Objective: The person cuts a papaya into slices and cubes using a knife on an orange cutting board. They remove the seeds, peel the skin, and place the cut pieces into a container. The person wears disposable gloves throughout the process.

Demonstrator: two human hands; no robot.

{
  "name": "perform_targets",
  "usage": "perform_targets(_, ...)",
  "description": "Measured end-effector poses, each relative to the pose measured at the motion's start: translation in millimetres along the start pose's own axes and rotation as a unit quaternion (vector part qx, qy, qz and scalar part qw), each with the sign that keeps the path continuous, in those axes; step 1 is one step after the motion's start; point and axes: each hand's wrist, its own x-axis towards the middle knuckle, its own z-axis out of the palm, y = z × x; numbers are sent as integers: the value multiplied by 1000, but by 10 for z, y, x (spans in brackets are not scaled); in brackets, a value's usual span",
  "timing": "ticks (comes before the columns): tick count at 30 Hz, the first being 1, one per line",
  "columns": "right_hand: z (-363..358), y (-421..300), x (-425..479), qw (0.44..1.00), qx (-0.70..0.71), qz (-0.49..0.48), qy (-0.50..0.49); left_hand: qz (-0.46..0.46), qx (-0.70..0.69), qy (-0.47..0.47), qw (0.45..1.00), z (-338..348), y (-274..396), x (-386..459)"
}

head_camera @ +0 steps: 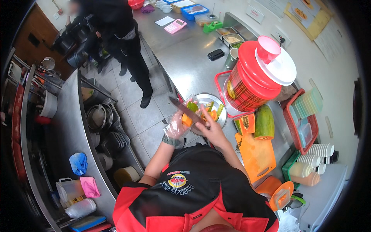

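My left hand [174, 127], in a clear plastic glove, grips a piece of orange papaya [187, 119] over the edge of a round metal tray [223, 120]. My bare right hand [214, 130] holds a kitchen knife [185, 109], its blade slanting up and left across the papaya piece. Green peel strips [220, 110] and orange papaya pieces lie in the tray behind the hands. To the right, a seeded papaya section [246, 124] and a larger green-skinned papaya portion [264, 123] rest by an orange cutting board [256, 158]. Dark seeds are scattered at the board's left edge.
A red plaid drink cooler [246, 87] stands just beyond the tray on the steel counter [185, 61]. At right are a red basket [301, 124] of lids and a green basket [291, 168]. Another person [127, 43] stands at upper left. A steel counter [87, 127] runs along the left.
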Motion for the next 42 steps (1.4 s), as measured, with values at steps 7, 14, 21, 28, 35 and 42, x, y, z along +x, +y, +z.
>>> perform_targets(7,159,62,34,994,-46,-98,-15,5,100,-59,993,44,5,-52)
perform_targets(14,153,56,31,988,-66,-142,-3,-32,4,-54,998,-3,-24,-25)
perform_targets(21,129,-43,-6,992,-98,-82,-23,-7,10,-19,1000,64,-51,-60)
perform_targets(28,165,138,32,984,-117,-128,43,-21,36,-30,999,138,-46,-47)
perform_targets(35,153,113,20,986,-97,-123,53,-7,95,-62,994,87,-57,-84)
perform_targets(42,172,84,-17,989,-81,-93,85,-7,97,-65,993,16,-88,-54)
